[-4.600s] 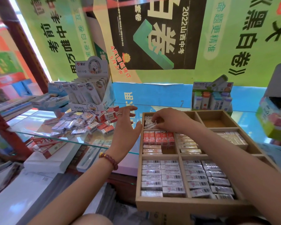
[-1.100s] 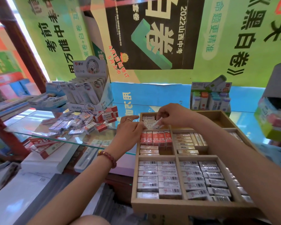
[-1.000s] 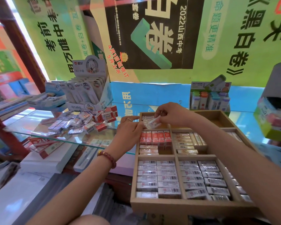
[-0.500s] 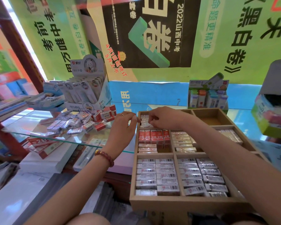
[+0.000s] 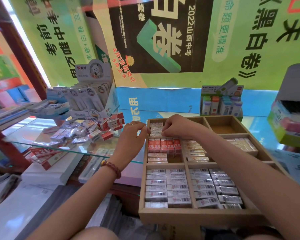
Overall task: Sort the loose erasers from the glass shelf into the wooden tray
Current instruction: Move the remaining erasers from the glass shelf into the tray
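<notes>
We are getting well along: most compartments of the wooden tray [image 5: 197, 218] are holding neat rows, while a heap of loose erasers [image 5: 87, 133] is waiting near the front edge of the glass shelf [image 5: 29, 129]. Our right hand [image 5: 178, 127] is curling its fingertips onto the white stack [image 5: 156, 128] in the tray's far-left corner. Our left hand [image 5: 133, 135] is curling against that corner's rim, and we are unable to tell whether either is gripping an eraser.

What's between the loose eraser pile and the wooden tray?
Head view: just the left hand over bare glass shelf, its fingers at the wooden tray rim.
</notes>
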